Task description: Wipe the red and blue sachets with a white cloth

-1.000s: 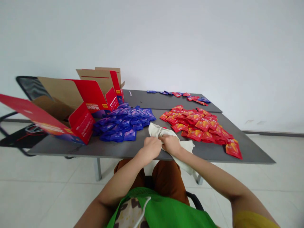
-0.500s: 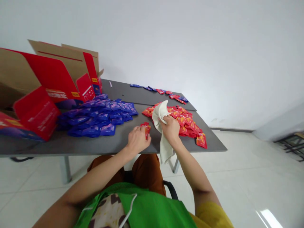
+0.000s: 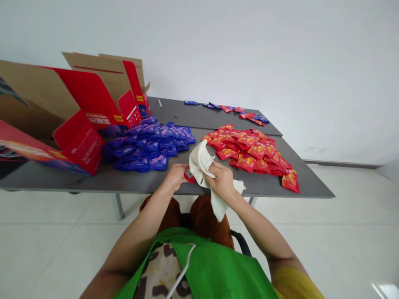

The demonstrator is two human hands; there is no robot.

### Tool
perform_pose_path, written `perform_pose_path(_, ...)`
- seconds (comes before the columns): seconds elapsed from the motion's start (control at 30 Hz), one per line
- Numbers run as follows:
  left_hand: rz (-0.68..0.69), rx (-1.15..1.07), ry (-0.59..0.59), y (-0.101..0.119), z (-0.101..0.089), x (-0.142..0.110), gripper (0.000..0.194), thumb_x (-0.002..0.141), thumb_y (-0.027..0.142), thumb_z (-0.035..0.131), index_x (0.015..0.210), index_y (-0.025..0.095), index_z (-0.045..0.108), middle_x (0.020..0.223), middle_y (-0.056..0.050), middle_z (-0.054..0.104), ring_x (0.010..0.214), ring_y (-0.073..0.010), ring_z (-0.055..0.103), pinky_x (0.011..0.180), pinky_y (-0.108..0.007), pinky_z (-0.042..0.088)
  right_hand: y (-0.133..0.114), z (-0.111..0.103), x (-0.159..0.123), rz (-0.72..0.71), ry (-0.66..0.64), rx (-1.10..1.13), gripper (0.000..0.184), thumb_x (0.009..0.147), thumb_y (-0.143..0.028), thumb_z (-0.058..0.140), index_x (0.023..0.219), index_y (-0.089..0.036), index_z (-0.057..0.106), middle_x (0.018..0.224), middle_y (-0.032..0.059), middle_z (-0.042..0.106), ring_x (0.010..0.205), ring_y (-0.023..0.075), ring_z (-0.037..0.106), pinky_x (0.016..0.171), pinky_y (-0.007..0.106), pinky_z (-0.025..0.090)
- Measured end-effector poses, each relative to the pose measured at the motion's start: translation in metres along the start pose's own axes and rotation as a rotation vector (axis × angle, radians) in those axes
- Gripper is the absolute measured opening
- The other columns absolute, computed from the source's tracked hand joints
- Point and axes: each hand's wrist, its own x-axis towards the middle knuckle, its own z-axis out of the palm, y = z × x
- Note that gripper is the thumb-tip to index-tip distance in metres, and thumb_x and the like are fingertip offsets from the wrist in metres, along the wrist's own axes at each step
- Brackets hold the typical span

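Head: cloth [image 3: 198, 161] (pale) now against packet [image 3: 188, 176]

Cloth: the off-white cloth [image 3: 199, 160] is gripped, crumpled, in the right hand [image 3: 222, 178], one end drooping past the table edge [image 3: 264, 194].
Packet: the small red packet [image 3: 189, 176] is held in the left hand [image 3: 176, 176], partly covered by the cloth.

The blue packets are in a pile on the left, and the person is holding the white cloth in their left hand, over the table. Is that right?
Not quite: the head view shows the white cloth in the right hand. The blue packets are in a pile on the left, as you said.
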Motion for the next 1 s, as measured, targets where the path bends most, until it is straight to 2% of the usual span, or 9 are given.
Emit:
perform_pose_path(0.1,-0.028,-0.285,-0.087,-0.004,-0.005,-0.006,0.011,0.070,0.015,0.061,0.077,0.008,0.064,0.067,-0.009,0.067,0.059,-0.0173,0.063,0.066,-0.035,0.055,-0.004,0.025,0.018,0.029,-0.140,0.001,0.032,0.095,-0.040,0.048,0.076,-0.017,0.060,0.081,0.0018,0.059,0.077,0.0122,0.055,0.065,0.020,0.032)
perform_pose_path(0.2,-0.045,-0.380,-0.203,-0.004,-0.015,-0.008,0.010,0.069,0.014,0.066,0.077,0.006,0.065,0.070,-0.010,0.068,0.064,-0.0176,0.065,0.072,-0.036,0.056,-0.013,0.037,0.029,0.208,-0.194,-0.106,0.025,0.094,-0.039,0.048,0.084,-0.022,0.064,0.089,0.0013,0.062,0.079,0.0147,0.059,0.062,0.021,0.033)
perform_pose_path(0.33,-0.112,-0.369,-0.353,0.000,-0.027,-0.008,0.016,0.073,0.014,0.067,0.084,0.003,0.068,0.078,-0.014,0.069,0.069,-0.0187,0.066,0.076,-0.036,0.055,-0.017,0.034,0.038,0.372,-0.260,-0.264,0.024,0.089,-0.020,0.044,0.096,-0.025,0.067,0.097,0.0048,0.064,0.081,0.0180,0.062,0.065,0.023,0.039)
perform_pose_path(0.47,-0.105,-0.330,-0.339,0.002,-0.025,-0.008,0.025,0.076,0.011,0.063,0.098,0.002,0.068,0.089,-0.017,0.070,0.074,-0.0195,0.067,0.077,-0.037,0.055,0.000,0.024,0.050,0.453,-0.303,-0.291,0.027,0.088,-0.019,0.045,0.101,-0.025,0.068,0.098,0.0081,0.064,0.089,0.0208,0.062,0.072,0.026,0.043)
perform_pose_path(0.63,-0.103,-0.331,-0.139,0.002,-0.013,-0.009,0.052,0.076,0.003,0.051,0.127,0.007,0.054,0.103,-0.015,0.069,0.072,-0.0162,0.067,0.072,-0.037,0.056,0.009,0.009,0.050,0.370,-0.330,-0.277,0.025,0.093,-0.038,0.047,0.101,-0.027,0.067,0.101,0.0050,0.064,0.093,0.0185,0.060,0.074,0.023,0.042)
perform_pose_path(0.7,-0.061,-0.333,-0.089,0.000,-0.008,-0.009,0.053,0.075,0.003,0.048,0.128,0.008,0.053,0.099,-0.013,0.070,0.070,-0.0156,0.066,0.071,-0.037,0.056,0.003,0.005,0.043,0.287,-0.304,-0.258,0.028,0.094,-0.043,0.045,0.100,-0.026,0.067,0.101,0.0036,0.064,0.091,0.0168,0.060,0.071,0.022,0.040)
perform_pose_path(0.87,0.084,-0.348,-0.091,-0.009,-0.002,-0.012,0.036,0.065,0.006,0.055,0.099,0.007,0.066,0.083,-0.009,0.071,0.076,-0.0189,0.067,0.077,-0.036,0.055,-0.016,0.016,0.024,0.085,-0.278,-0.133,0.033,0.095,-0.045,0.043,0.085,-0.024,0.067,0.090,0.0008,0.064,0.082,0.0147,0.059,0.063,0.022,0.035)
perform_pose_path(0.93,0.077,-0.324,-0.132,-0.010,-0.004,-0.012,0.034,0.063,0.006,0.059,0.097,0.007,0.067,0.083,-0.009,0.071,0.079,-0.0197,0.067,0.079,-0.036,0.054,-0.021,0.027,0.022,0.113,-0.316,-0.090,0.036,0.094,-0.047,0.043,0.081,-0.024,0.067,0.085,0.0007,0.065,0.081,0.0149,0.060,0.064,0.021,0.035)
perform_pose_path(1.0,0.056,-0.293,-0.205,-0.009,-0.008,-0.013,0.032,0.067,0.007,0.059,0.099,0.008,0.066,0.088,-0.010,0.071,0.080,-0.0197,0.067,0.080,-0.037,0.054,-0.021,0.035,0.026,0.212,-0.325,-0.102,0.040,0.094,-0.053,0.041,0.085,-0.026,0.069,0.082,0.0021,0.065,0.082,0.0166,0.062,0.065,0.022,0.037)
